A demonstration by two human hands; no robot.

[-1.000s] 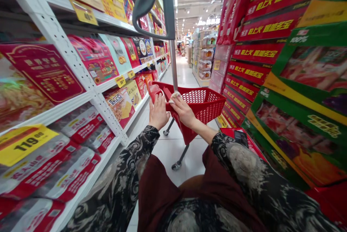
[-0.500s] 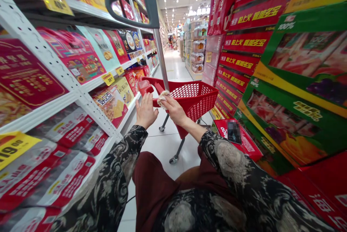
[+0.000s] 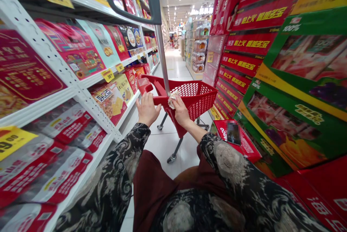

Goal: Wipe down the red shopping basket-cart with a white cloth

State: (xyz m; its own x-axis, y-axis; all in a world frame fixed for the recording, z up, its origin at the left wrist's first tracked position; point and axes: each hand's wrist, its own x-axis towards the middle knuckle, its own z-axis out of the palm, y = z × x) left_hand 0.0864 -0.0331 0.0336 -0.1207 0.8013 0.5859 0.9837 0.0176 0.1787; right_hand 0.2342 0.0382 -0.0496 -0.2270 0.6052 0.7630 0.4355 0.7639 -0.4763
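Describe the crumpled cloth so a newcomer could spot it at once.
Right of the white shelving stands a red cart. At its near rim, by the metal pole, is the right grip. The cloth bunched in it is whitish, unlike the red plastic beside it.

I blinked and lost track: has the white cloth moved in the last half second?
Yes: against the metal pole, the white cloth has shifted to the right.

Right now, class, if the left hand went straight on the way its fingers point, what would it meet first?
Most likely the red corner piece of the shopping cart, just ahead of the left hand, which may be touching it; depth there is unclear.
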